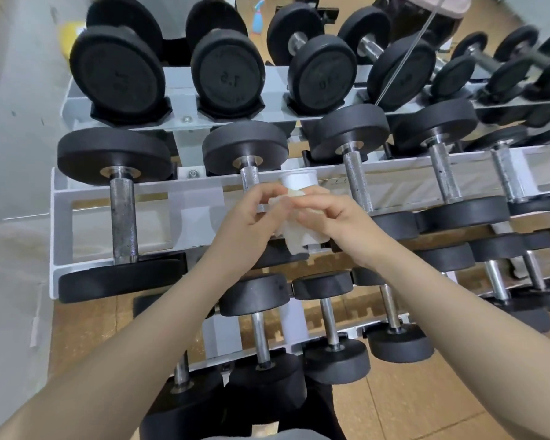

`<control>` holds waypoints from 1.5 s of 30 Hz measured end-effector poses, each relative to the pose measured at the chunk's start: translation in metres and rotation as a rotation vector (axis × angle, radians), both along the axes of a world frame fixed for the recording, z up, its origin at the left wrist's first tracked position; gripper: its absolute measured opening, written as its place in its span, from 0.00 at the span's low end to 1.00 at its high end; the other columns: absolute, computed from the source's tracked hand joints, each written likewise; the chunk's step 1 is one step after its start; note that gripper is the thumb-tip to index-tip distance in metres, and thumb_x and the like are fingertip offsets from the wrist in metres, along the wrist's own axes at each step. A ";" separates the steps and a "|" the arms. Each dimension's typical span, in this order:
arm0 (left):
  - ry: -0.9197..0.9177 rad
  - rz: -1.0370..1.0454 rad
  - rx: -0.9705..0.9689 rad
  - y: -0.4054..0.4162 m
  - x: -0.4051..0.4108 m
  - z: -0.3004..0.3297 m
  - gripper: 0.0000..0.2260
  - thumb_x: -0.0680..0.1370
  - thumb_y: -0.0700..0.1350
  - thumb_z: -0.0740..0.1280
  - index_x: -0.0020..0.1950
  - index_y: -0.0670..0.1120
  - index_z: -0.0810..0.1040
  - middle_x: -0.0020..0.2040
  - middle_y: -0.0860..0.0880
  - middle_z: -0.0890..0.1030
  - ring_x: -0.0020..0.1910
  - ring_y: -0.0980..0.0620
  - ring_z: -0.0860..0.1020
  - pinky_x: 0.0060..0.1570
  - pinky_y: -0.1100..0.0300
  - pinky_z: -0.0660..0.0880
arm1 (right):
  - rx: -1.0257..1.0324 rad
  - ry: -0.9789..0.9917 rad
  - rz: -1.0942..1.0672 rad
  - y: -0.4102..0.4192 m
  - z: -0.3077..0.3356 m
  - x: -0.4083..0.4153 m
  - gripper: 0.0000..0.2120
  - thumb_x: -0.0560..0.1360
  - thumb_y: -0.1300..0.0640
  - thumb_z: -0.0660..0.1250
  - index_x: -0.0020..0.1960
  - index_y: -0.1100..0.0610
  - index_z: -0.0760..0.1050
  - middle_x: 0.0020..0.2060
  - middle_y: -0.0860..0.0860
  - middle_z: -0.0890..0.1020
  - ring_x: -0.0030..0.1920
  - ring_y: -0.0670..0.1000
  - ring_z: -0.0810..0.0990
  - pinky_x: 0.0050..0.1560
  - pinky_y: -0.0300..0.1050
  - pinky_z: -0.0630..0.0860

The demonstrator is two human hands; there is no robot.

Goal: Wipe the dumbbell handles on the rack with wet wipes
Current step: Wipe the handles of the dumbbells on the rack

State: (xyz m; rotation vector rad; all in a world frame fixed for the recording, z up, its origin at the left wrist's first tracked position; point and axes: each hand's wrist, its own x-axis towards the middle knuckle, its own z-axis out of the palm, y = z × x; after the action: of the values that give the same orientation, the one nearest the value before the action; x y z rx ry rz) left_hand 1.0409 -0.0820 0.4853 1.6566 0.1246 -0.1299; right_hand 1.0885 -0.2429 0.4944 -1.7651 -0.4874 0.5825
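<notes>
A white rack (140, 193) carries three rows of black dumbbells with steel handles. Over the middle row, both my hands meet on a white wet wipe (294, 239). My left hand (251, 214) pinches its upper edge with curled fingers. My right hand (327, 214) grips the wipe from the right, and the cloth hangs down below my fingers. Behind my hands is the second dumbbell's handle (250, 177), mostly hidden. A white cup-like container (297, 179) stands on the rail just beyond my fingers. The leftmost handle (123, 214) is bare and speckled.
Larger dumbbells (227, 74) stand on end on the top shelf. Smaller ones (261, 328) fill the lower row near my legs. More dumbbells run off to the right. A pale wall (10, 154) is on the left, and the floor (394, 408) is brown matting.
</notes>
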 end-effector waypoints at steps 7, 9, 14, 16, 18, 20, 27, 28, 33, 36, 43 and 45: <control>0.107 0.140 -0.127 -0.026 0.013 -0.001 0.09 0.75 0.36 0.66 0.50 0.48 0.73 0.46 0.53 0.78 0.41 0.55 0.77 0.41 0.64 0.74 | 0.198 0.307 -0.202 -0.032 -0.012 0.025 0.19 0.69 0.61 0.69 0.56 0.52 0.68 0.41 0.47 0.79 0.42 0.44 0.78 0.49 0.42 0.72; 0.141 0.192 -0.192 -0.039 0.020 -0.002 0.11 0.75 0.34 0.66 0.52 0.48 0.73 0.44 0.53 0.79 0.41 0.56 0.77 0.42 0.63 0.75 | 0.117 0.361 -0.150 -0.048 -0.011 0.038 0.18 0.72 0.64 0.69 0.59 0.54 0.70 0.39 0.49 0.79 0.42 0.45 0.79 0.51 0.42 0.71; 0.225 0.332 -0.333 -0.077 0.037 -0.006 0.11 0.77 0.33 0.61 0.50 0.50 0.75 0.44 0.49 0.80 0.39 0.54 0.79 0.40 0.60 0.76 | 0.038 0.535 0.048 -0.089 -0.002 0.066 0.04 0.70 0.62 0.69 0.44 0.60 0.76 0.36 0.51 0.80 0.37 0.47 0.78 0.39 0.36 0.75; 0.278 0.376 -0.360 -0.096 0.044 -0.005 0.08 0.78 0.37 0.62 0.51 0.50 0.75 0.45 0.46 0.79 0.38 0.52 0.78 0.40 0.58 0.75 | 0.023 0.536 0.074 -0.108 -0.003 0.082 0.04 0.68 0.60 0.69 0.41 0.59 0.74 0.35 0.52 0.77 0.36 0.48 0.76 0.41 0.39 0.72; 0.317 0.400 -0.330 -0.111 0.052 -0.005 0.06 0.78 0.41 0.64 0.49 0.51 0.76 0.44 0.46 0.79 0.37 0.51 0.77 0.36 0.59 0.75 | 0.026 0.575 0.061 -0.122 -0.006 0.094 0.05 0.68 0.59 0.69 0.42 0.59 0.75 0.37 0.52 0.78 0.38 0.48 0.77 0.45 0.41 0.72; 0.347 0.424 -0.306 -0.125 0.061 -0.005 0.04 0.77 0.43 0.66 0.46 0.53 0.77 0.44 0.47 0.80 0.38 0.50 0.78 0.35 0.59 0.75 | 0.059 0.646 0.080 -0.134 -0.008 0.106 0.11 0.70 0.56 0.67 0.51 0.60 0.77 0.44 0.52 0.82 0.45 0.49 0.80 0.51 0.43 0.74; 0.340 0.471 -0.521 -0.159 0.078 -0.014 0.10 0.81 0.39 0.57 0.50 0.50 0.76 0.49 0.46 0.79 0.41 0.52 0.81 0.36 0.56 0.79 | 0.081 0.685 -0.057 -0.148 -0.018 0.123 0.11 0.81 0.61 0.55 0.58 0.54 0.73 0.46 0.54 0.81 0.41 0.50 0.81 0.41 0.45 0.79; 0.333 0.470 -0.555 -0.162 0.078 -0.014 0.12 0.81 0.38 0.55 0.50 0.48 0.76 0.49 0.45 0.80 0.42 0.52 0.82 0.38 0.57 0.80 | 0.055 0.646 -0.047 -0.148 -0.021 0.125 0.13 0.81 0.64 0.54 0.56 0.52 0.74 0.46 0.54 0.80 0.41 0.50 0.80 0.43 0.47 0.78; 0.299 0.444 -0.646 -0.167 0.077 -0.011 0.14 0.78 0.33 0.54 0.47 0.40 0.79 0.47 0.44 0.81 0.44 0.50 0.82 0.46 0.57 0.80 | 0.009 0.605 0.006 -0.143 -0.017 0.133 0.11 0.78 0.66 0.58 0.55 0.60 0.77 0.49 0.53 0.82 0.47 0.51 0.80 0.51 0.48 0.77; 0.312 0.360 -0.575 -0.160 0.077 -0.009 0.09 0.77 0.36 0.60 0.52 0.42 0.78 0.49 0.46 0.82 0.47 0.50 0.81 0.50 0.56 0.78 | -0.206 0.343 0.207 -0.145 -0.016 0.135 0.15 0.74 0.61 0.68 0.61 0.57 0.75 0.53 0.49 0.80 0.50 0.44 0.79 0.53 0.38 0.75; 0.248 0.067 0.089 -0.149 0.085 -0.010 0.12 0.76 0.42 0.67 0.58 0.49 0.78 0.47 0.53 0.81 0.40 0.65 0.77 0.38 0.75 0.71 | -0.438 -0.117 0.339 -0.148 -0.003 0.147 0.05 0.75 0.57 0.67 0.49 0.54 0.81 0.35 0.42 0.78 0.35 0.37 0.75 0.39 0.30 0.70; 0.225 0.087 0.123 -0.144 0.090 -0.012 0.09 0.78 0.46 0.65 0.56 0.50 0.80 0.44 0.53 0.80 0.38 0.66 0.75 0.39 0.75 0.70 | -0.343 -0.044 0.315 -0.150 -0.001 0.147 0.05 0.76 0.57 0.66 0.43 0.54 0.80 0.35 0.44 0.77 0.35 0.38 0.75 0.40 0.32 0.70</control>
State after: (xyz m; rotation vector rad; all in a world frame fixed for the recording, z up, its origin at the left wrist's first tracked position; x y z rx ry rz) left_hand 1.1309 -0.2263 0.4729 1.7525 0.3817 -0.2467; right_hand 1.2352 -0.3929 0.4932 -2.0442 -0.7390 0.8910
